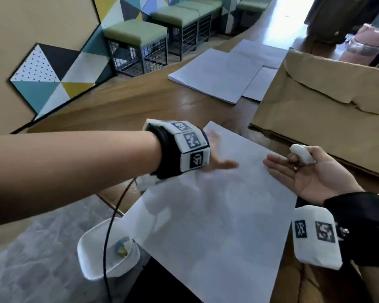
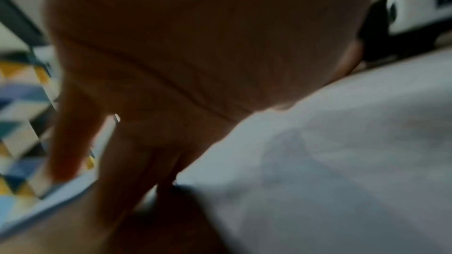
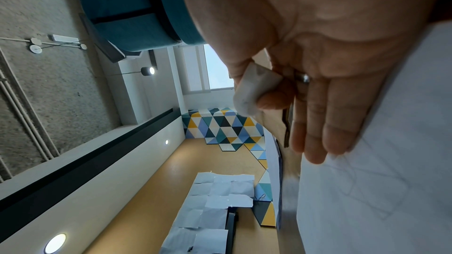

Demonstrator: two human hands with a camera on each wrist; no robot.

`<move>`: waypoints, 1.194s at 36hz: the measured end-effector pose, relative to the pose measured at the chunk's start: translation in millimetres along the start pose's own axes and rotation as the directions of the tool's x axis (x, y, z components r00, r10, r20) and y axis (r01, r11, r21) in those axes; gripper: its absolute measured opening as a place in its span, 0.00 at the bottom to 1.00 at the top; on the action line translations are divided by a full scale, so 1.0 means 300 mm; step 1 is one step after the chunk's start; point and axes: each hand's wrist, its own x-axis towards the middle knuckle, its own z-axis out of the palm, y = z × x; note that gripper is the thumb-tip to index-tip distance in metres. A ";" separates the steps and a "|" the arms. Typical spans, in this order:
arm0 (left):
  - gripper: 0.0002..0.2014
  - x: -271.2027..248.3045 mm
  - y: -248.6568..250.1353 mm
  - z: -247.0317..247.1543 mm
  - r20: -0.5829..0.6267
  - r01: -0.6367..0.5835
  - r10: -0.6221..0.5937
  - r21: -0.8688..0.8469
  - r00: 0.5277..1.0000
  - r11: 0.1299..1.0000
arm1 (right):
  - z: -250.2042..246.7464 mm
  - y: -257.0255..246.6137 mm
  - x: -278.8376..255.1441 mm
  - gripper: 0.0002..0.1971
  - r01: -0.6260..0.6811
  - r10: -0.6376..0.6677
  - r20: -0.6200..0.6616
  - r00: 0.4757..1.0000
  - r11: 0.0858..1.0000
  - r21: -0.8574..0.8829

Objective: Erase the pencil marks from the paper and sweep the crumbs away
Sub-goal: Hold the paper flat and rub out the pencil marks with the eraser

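A white sheet of paper (image 1: pixel 217 211) lies slantwise on the wooden table. Faint pencil lines (image 3: pixel 354 184) show on it. My left hand (image 1: pixel 221 160) is over the sheet's far left part with its fingers (image 2: pixel 137 157) straight. It is blurred, and I cannot tell whether it touches the paper (image 2: pixel 342 152). My right hand (image 1: pixel 293 165) is at the sheet's right edge, palm up. Its thumb and forefinger pinch a white eraser (image 1: pixel 302 154), while the other fingers (image 3: pixel 318 134) stay straight above the paper (image 3: pixel 391 142). The worn eraser (image 3: pixel 254 88) is off the sheet.
A white dish (image 1: pixel 90 259) with small coloured bits sits at the sheet's near left corner. A black cable (image 1: pixel 112 215) hangs across it. A large brown envelope (image 1: pixel 326 106) lies at the back right, with stacked white sheets (image 1: pixel 214 75) beyond. Clear plastic (image 1: pixel 31 259) covers the near left.
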 end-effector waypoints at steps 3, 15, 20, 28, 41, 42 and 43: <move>0.47 -0.002 -0.084 -0.034 -0.033 0.256 -0.254 0.166 0.967 0.952 | 0.014 -0.004 -0.006 0.10 -0.017 0.018 -0.031 0.999 1.000 0.018; 0.37 -0.003 -0.052 -0.003 0.071 -0.040 0.035 0.060 0.997 0.997 | 0.015 -0.003 -0.006 0.13 -0.012 0.013 -0.029 0.999 1.000 0.028; 0.24 -0.005 -0.103 -0.128 -0.138 0.203 -0.177 0.203 0.975 0.958 | 0.022 -0.001 -0.012 0.15 -0.012 0.012 -0.023 1.000 0.999 0.036; 0.36 0.042 -0.001 -0.067 -0.165 -0.226 0.195 -0.193 0.967 0.955 | 0.103 -0.006 -0.008 0.16 -0.053 0.056 -0.122 0.991 0.998 0.024; 0.46 0.063 0.050 -0.031 0.007 -0.282 0.292 -0.236 0.956 0.930 | 0.197 -0.097 -0.029 0.06 0.068 -0.183 0.006 0.983 0.331 -0.941; 0.46 0.062 0.056 -0.026 -0.014 -0.275 0.281 -0.246 0.960 0.929 | 0.203 -0.097 -0.022 0.06 0.056 -0.189 0.011 0.982 0.233 -0.971; 0.45 0.060 0.063 -0.020 -0.038 -0.266 0.266 -0.257 0.963 0.929 | 0.212 -0.095 -0.017 0.05 0.048 -0.194 0.015 0.981 0.166 -0.985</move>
